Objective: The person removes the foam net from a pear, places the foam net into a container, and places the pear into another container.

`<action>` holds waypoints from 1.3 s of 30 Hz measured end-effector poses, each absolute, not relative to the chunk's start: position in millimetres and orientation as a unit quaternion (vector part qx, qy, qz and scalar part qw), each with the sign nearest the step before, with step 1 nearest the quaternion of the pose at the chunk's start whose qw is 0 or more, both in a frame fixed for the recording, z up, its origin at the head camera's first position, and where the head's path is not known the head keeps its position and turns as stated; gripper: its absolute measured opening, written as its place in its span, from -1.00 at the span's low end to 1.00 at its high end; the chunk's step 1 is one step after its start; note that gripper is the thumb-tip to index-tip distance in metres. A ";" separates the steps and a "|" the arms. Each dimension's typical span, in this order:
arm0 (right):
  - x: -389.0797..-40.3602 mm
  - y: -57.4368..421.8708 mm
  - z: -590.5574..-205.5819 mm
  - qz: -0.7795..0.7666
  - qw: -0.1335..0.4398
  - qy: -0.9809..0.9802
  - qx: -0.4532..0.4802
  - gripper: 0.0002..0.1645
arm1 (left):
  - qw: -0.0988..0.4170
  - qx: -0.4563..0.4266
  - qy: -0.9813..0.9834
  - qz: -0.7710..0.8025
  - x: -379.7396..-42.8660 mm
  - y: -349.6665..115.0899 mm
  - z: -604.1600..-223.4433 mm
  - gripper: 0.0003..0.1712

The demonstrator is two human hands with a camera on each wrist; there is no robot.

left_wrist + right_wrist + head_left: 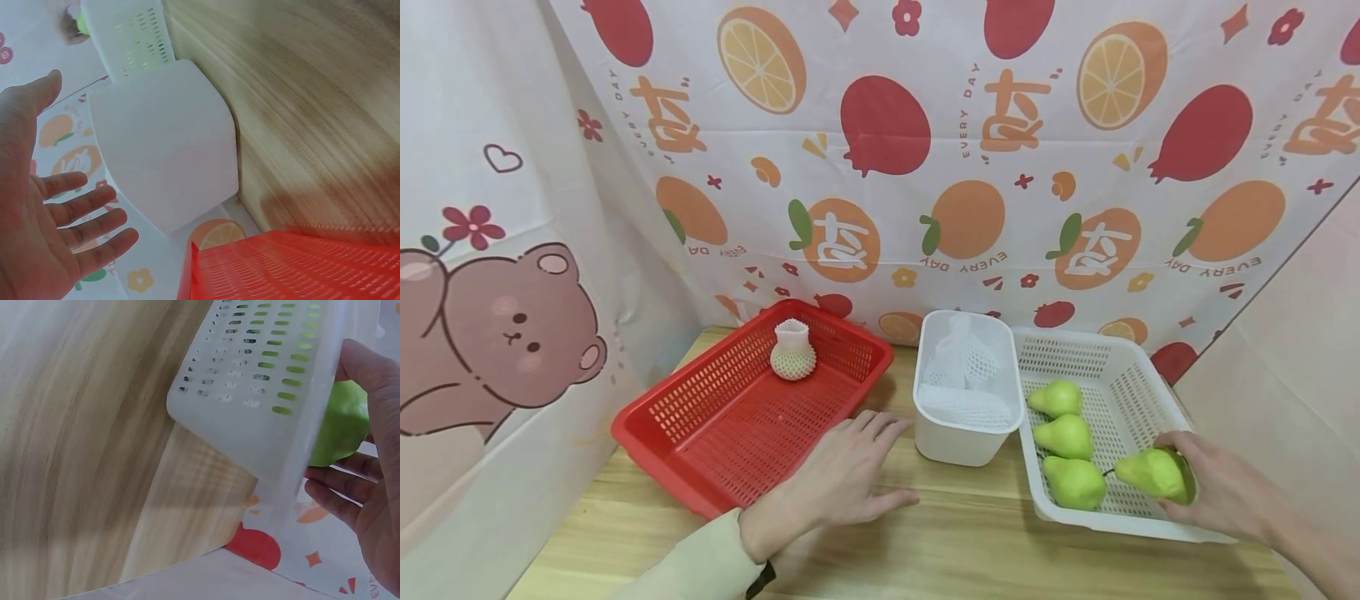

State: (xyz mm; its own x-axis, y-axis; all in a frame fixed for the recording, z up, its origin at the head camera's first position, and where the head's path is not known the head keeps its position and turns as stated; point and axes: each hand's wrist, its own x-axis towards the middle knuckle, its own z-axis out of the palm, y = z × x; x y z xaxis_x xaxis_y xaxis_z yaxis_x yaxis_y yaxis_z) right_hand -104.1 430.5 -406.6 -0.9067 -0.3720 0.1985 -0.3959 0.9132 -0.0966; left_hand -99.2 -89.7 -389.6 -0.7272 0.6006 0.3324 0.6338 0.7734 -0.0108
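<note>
In the head view my right hand [1213, 487] grips a green pear [1152, 473] at the near right of the white basket [1157, 396]. The right wrist view shows the fingers curled about that pear [342, 425], partly behind the basket's rim. Three more pears [1067, 437] lie in a row along the basket's left side. My left hand [850, 471] hovers over the table between the red basket and the white tub, holding nothing, its fingers spread. Inside the red basket [752, 442] stands a pear-shaped thing in a white foam net [793, 350].
A white tub [966, 446] between the baskets holds several white foam nets [962, 367]. All three containers stand on a wooden table [925, 542]. Behind them hangs a fruit-print curtain [887, 125], with a bear-print cloth [512, 325] at the left.
</note>
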 end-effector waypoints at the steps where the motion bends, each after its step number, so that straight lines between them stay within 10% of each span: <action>1: -105.0 431.3 -407.4 0.064 0.083 -0.976 0.193 0.00 | 0.160 -0.333 -0.928 -0.052 -99.1 -89.9 -389.6 -0.02; 39: -131.2 417.8 -442.0 0.066 0.041 -0.971 0.224 -0.08 | 0.158 -0.338 -0.927 -0.050 -96.3 -89.5 -392.1 -0.01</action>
